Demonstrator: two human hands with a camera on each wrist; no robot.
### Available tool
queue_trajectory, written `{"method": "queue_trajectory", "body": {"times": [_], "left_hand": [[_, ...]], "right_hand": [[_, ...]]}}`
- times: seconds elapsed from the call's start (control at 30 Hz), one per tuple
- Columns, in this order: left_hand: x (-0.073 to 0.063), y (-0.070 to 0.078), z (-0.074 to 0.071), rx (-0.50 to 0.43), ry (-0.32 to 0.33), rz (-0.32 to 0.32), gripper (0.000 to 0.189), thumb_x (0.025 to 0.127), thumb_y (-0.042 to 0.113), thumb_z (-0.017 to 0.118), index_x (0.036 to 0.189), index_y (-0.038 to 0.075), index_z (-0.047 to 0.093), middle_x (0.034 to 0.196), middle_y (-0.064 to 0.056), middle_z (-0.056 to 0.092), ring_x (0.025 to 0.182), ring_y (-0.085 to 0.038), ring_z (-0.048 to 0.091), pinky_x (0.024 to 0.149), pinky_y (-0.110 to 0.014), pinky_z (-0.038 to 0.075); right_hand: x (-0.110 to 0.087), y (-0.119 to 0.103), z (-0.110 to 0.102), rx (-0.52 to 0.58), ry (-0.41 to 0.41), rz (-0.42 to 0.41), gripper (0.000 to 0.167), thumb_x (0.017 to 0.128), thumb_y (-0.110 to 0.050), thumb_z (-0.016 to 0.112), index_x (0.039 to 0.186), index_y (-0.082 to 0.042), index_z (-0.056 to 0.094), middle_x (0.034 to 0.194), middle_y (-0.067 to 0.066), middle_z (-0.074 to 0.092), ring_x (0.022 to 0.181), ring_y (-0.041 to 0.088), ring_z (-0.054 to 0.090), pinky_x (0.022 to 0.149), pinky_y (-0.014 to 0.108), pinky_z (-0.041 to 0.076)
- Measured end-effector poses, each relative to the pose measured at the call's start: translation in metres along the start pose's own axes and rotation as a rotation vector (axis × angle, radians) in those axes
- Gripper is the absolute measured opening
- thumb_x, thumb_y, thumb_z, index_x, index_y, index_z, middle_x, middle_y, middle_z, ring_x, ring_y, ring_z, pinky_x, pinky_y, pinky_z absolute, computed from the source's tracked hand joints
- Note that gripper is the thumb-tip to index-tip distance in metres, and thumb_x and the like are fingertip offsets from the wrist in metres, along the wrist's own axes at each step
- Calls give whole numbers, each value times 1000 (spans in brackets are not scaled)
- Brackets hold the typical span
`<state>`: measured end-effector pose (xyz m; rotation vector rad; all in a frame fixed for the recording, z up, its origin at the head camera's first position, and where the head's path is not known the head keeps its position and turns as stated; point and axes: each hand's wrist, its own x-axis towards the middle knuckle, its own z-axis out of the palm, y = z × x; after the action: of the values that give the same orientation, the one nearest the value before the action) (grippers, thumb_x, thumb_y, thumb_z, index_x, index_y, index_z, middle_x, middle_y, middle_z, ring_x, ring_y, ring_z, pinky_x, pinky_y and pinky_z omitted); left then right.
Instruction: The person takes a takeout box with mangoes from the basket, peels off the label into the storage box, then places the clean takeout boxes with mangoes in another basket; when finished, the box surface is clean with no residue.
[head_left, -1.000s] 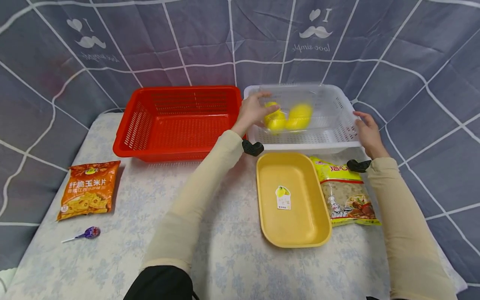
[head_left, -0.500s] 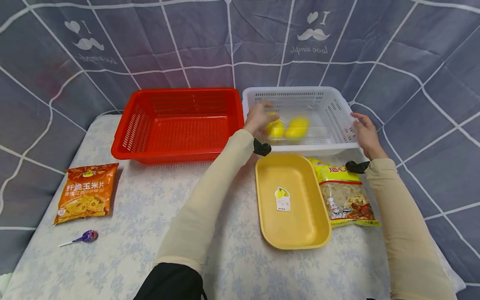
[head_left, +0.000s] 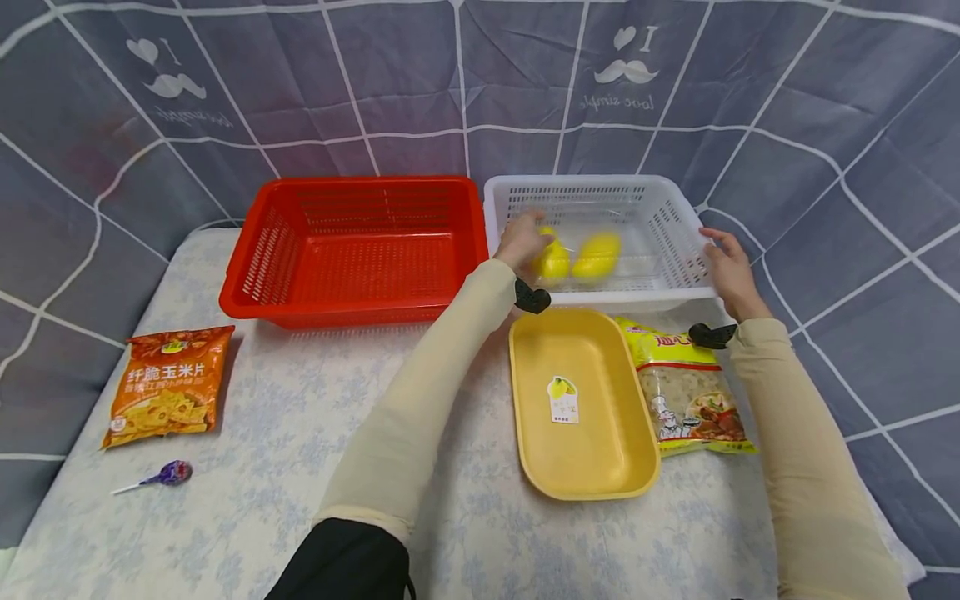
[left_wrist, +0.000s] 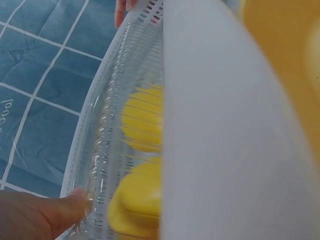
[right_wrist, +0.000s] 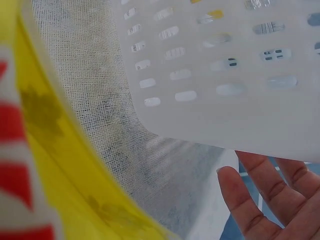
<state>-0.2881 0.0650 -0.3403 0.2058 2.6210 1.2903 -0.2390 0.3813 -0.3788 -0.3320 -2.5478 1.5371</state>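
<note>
My left hand (head_left: 522, 240) holds the left end of a clear plastic box (left_wrist: 97, 165), its thumb on the rim in the left wrist view. Inside the box lie two rounded yellow fruit-like things (head_left: 597, 255), blurred through the plastic, so their exact kind is unclear. The box sits down inside a white slotted basket (head_left: 600, 297). At that basket's right end is my right hand (head_left: 731, 271); its fingertips touch the rim from outside, and the thumb stands apart from the wall in the right wrist view.
A red slotted basket (head_left: 360, 317) stands left of the white one. In front are a yellow tray (head_left: 581, 458) and a yellow food packet (head_left: 693, 400). An orange snack bag (head_left: 171, 383) and a lollipop (head_left: 174, 472) lie at left. A grey checked cloth hangs behind.
My left hand has moved down and slightly right, lowering the clear box with the yellow things into the white basket. My right hand stays at the basket's right rim.
</note>
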Motion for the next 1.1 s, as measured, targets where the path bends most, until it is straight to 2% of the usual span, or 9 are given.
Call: {"method": "queue_trajectory", "body": {"times": [0.1, 0.27, 0.37, 0.5, 0.6, 0.8, 0.9, 0.97, 1.1], "left_hand": [[3, -3, -2, 36, -20, 26, 50, 98, 21, 53, 145, 13, 39, 144, -5, 41, 123, -25, 39, 103, -34, 35], [0, -6, -8, 105, -36, 126, 57, 100, 30, 47, 150, 12, 26, 152, -5, 29, 140, -28, 17, 113, -43, 13], [-12, -3, -16, 95, 0, 182, 56, 100, 33, 47, 148, 11, 32, 149, -5, 35, 137, -25, 24, 112, -39, 18], [-36, -4, -31, 41, 19, 315, 42, 99, 27, 52, 135, 7, 52, 136, -6, 51, 124, -21, 43, 103, -29, 34], [-59, -9, -38, -24, -6, 401, 32, 97, 23, 55, 125, 8, 62, 123, -3, 60, 111, -17, 54, 93, -23, 42], [-106, -26, -42, -135, -38, 515, 23, 93, 20, 62, 111, 8, 69, 99, 0, 68, 84, -9, 60, 74, -23, 50], [-128, -42, -45, -147, -17, 571, 19, 91, 19, 65, 105, 8, 72, 93, 2, 68, 78, -9, 58, 71, -26, 51], [-141, -56, -48, -134, 7, 599, 17, 90, 19, 67, 103, 9, 73, 89, 5, 67, 77, -8, 57, 70, -27, 51], [-165, -90, -58, -96, 17, 634, 16, 89, 20, 68, 101, 11, 73, 86, 10, 65, 78, -7, 57, 68, -31, 51]], "right_hand": [[3, -1, 2, 5, -5, -9, 44, 103, -31, 32, 143, -13, 39, 112, 5, 49, 83, 4, 52, 65, 15, 44], [6, -4, 3, 0, -22, -11, 44, 103, -32, 32, 143, -14, 39, 111, 3, 48, 83, 4, 52, 65, 15, 43], [8, -4, 2, -9, -27, -6, 45, 103, -33, 31, 144, -16, 38, 111, 2, 47, 84, 4, 51, 65, 15, 43], [10, -6, 2, -17, -33, -1, 45, 103, -34, 30, 145, -18, 37, 112, 1, 47, 84, 4, 51, 65, 14, 43], [12, -5, 0, -46, -43, -15, 47, 103, -33, 30, 146, -16, 36, 112, 2, 47, 82, 2, 51, 64, 14, 44], [10, -2, -15, -172, -73, -81, 51, 103, -30, 25, 147, -6, 29, 120, 21, 45, 80, 1, 47, 66, 18, 40], [7, -1, -22, -238, -112, -75, 54, 102, -32, 24, 149, -6, 24, 128, 29, 41, 89, 14, 50, 72, 25, 40], [3, -3, -28, -279, -157, -60, 56, 102, -35, 24, 151, -6, 20, 134, 34, 36, 100, 29, 48, 80, 36, 41], [-6, -8, -39, -442, -242, -77, 63, 102, -39, 23, 150, -1, 12, 140, 43, 17, 124, 54, 23, 94, 64, 26]]}}
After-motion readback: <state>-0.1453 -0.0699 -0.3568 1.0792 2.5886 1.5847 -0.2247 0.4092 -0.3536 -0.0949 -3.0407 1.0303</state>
